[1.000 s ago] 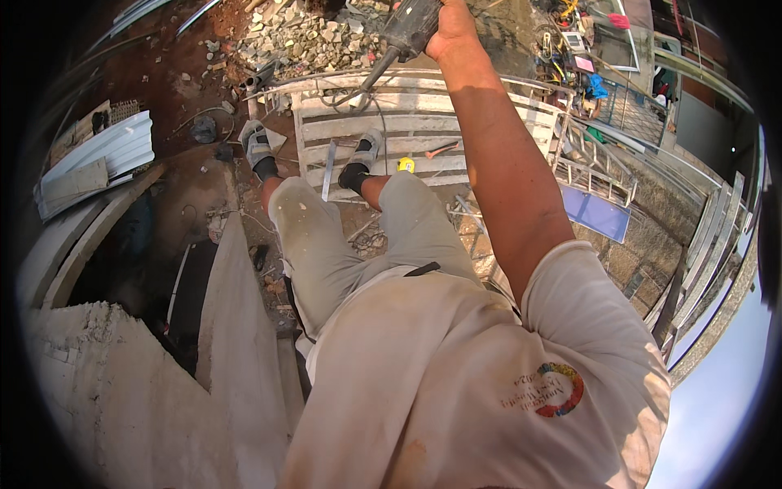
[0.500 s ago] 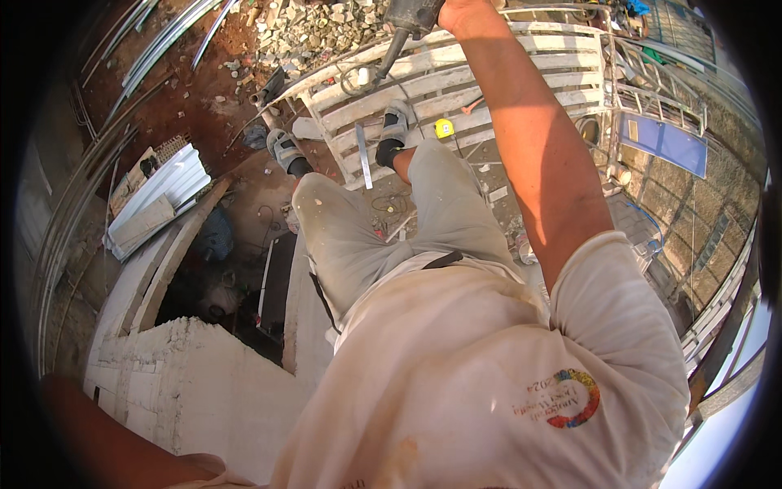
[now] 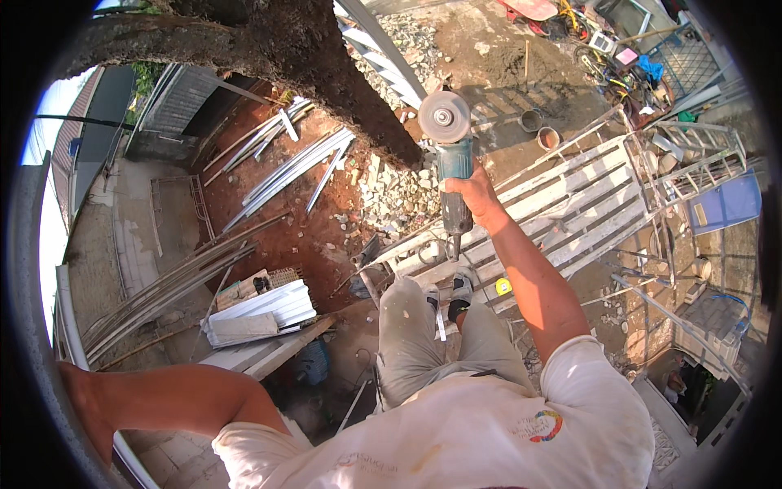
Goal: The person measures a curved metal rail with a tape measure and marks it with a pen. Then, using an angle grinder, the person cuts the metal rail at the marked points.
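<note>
My right hand (image 3: 476, 196) grips a teal and black angle grinder (image 3: 455, 175) by its body, the arm stretched out ahead of me. The grinder's round grey disc (image 3: 445, 116) faces up at the far end, and its cord end points back toward my legs. Far to the left, my left hand (image 3: 85, 403) is against a grey metal beam (image 3: 32, 269) at the picture's rim. Its fingers are mostly hidden in shade. My sandalled feet (image 3: 461, 287) are at the near edge of a whitish slatted platform (image 3: 562, 191).
A rough brown trunk-like mass (image 3: 285, 61) hangs across the upper left. Beyond the platform lie rubble (image 3: 399, 196), long metal profiles (image 3: 289, 175) and two buckets (image 3: 548, 138). A yellow tape measure (image 3: 503, 286) sits near my feet. A ladder (image 3: 705, 163) and blue panel (image 3: 725, 204) are at right.
My view has lifted, bringing the yard, trunk-like mass and whole grinder into sight. The grinder now shows its disc pointing away. My left arm has come up to the beam.
</note>
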### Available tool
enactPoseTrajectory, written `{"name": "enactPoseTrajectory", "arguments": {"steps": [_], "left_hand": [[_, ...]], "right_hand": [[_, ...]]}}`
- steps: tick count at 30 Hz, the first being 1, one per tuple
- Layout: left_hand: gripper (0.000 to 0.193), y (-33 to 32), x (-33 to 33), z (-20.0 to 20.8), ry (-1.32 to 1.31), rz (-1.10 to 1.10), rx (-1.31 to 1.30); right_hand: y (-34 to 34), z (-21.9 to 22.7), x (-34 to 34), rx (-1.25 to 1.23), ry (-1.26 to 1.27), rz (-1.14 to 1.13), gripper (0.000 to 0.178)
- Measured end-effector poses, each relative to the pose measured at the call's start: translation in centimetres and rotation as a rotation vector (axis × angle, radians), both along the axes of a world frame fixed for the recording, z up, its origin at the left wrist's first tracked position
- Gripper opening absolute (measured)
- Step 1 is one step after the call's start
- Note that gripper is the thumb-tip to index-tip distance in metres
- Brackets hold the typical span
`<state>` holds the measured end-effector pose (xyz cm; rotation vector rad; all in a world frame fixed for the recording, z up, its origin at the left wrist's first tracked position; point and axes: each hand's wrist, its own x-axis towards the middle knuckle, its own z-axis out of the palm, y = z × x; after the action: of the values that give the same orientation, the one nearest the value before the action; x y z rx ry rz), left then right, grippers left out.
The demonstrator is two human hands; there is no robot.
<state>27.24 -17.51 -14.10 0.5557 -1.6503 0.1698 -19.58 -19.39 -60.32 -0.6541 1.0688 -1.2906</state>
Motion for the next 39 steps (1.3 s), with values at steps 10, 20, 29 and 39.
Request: {"name": "enactPoseTrajectory", "arguments": {"steps": [10, 20, 29, 39], "left_hand": [[0.052, 2.5, -6.2, 1.7, 0.061, -0.377, -0.163], [0.054, 3.2, -7.8, 1.5, 0.19, -0.319, -0.164], [0.036, 4.0, -7.1, 1.0, 0.354, -0.337, -0.198], [0.03, 5.2, -13.3, -3.1, 1.06, -0.024, 0.09]], "right_hand": [[-8.8, 13.2, 2.7, -0.23, 0.071, 0.17, 0.079], [-19.1, 20.7, 8.3, -0.519, 0.116, 0.454, 0.07], [-23.0, 25.8, 14.1, -0.613, 0.264, 0.584, 0.074], [-23.9, 33.5, 18.6, -0.734, 0.369, 0.664, 0.089]]}}
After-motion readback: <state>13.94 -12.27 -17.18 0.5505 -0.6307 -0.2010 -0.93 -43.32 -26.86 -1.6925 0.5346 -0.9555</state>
